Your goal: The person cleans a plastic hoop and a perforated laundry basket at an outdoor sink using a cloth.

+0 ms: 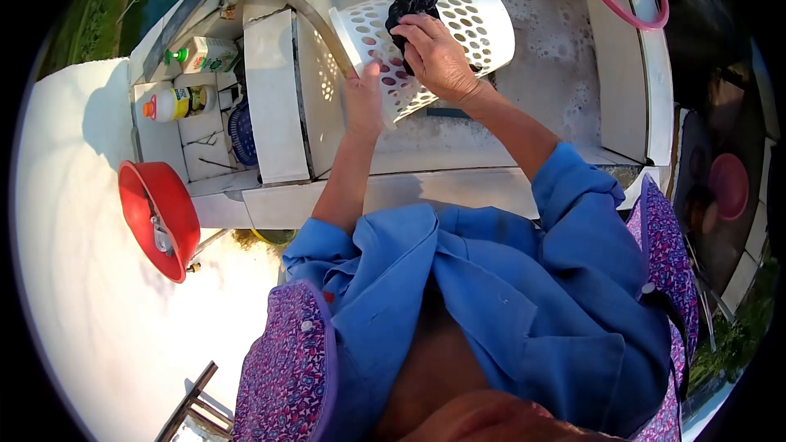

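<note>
A white perforated plastic basket lies on its side in the tiled basin. My left hand grips its near-left rim, thumb outside; the fingers are partly hidden, with skin tones showing through the holes. A tan hose curves from the tap and ends at or behind this hand; I cannot tell whether the hand also holds it. My right hand is closed on a crumpled black cloth, pressing it against the basket's outer side. The cloth looks wet or glossy.
Foamy water covers the basin floor. Left of it, a tiled recess holds a carton, a white bottle and a blue basket. A red basin stands lower left. A pink hoop-like rim overhangs the right corner.
</note>
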{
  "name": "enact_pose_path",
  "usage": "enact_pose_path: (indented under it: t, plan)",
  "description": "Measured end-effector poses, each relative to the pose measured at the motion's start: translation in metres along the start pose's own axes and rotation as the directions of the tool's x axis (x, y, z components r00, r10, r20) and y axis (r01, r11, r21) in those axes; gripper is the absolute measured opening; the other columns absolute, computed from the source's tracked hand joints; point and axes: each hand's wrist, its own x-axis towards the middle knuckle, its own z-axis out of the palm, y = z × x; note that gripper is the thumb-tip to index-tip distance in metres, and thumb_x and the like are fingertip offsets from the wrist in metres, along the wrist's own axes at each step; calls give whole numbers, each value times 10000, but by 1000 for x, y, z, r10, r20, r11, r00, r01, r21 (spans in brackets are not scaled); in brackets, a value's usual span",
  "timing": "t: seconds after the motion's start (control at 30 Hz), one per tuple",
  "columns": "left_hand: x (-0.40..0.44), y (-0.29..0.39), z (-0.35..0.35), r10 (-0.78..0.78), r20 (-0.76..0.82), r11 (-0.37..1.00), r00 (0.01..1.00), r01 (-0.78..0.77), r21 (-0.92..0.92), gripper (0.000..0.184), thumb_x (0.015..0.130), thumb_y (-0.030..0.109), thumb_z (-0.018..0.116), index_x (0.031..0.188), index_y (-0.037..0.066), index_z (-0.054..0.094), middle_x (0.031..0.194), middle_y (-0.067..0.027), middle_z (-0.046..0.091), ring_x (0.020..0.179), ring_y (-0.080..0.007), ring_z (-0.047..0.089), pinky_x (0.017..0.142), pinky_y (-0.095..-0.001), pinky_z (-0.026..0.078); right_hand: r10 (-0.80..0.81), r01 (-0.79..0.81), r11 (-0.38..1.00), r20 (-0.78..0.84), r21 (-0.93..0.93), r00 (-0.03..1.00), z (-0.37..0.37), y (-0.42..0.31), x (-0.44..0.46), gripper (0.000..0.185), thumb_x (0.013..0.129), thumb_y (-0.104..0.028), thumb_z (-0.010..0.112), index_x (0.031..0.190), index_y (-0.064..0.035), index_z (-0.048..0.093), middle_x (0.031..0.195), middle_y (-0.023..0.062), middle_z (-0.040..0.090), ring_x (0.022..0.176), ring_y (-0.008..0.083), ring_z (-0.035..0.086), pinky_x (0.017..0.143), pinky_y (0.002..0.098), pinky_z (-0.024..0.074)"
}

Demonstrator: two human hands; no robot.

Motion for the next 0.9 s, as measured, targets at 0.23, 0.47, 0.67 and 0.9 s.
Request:
enact_pose_path:
  t: [0.23,0.47,0.67,0.9]
  plan:
    - [-19,8,7,-33,-65,994,997,40,104,217,786,139,484,955,8,520,865,-50,560,756,-111,537,663,-254,448,-17,-13,957,-100,-291,995,11,43,25,235,757,-132,532,988,-134,573,991,42,549,918,249,518,905,415,336]
    - [-6,-7,3,12,-28,992,1000,-15,-122,259,797,106,496,1051,55,477,930,-59,559,859,-175,570,724,-309,502,289,-283,847,-56,-451,956,-82,204,-32,232,821,-192,478,1022,-103,552,1048,97,517,971,302,488,823,368,412]
    - [3,6,2,-61,-31,989,998,56,-137,274,799,91,496,1064,27,474,952,-80,563,823,-192,584,709,-316,502,734,-509,530,66,-678,676,-104,239,-140,462,803,-266,536,1237,-196,393,1285,102,332,1155,345,343,905,442,360]
    - [21,32,8,-20,11,999,1000,20,-35,258,775,96,515,1012,0,477,879,-92,550,746,-198,595,624,-324,511,393,63,820,640,-569,661,-99,188,-132,488,637,-209,649,1091,-216,471,1130,71,419,1079,247,396,808,425,376]
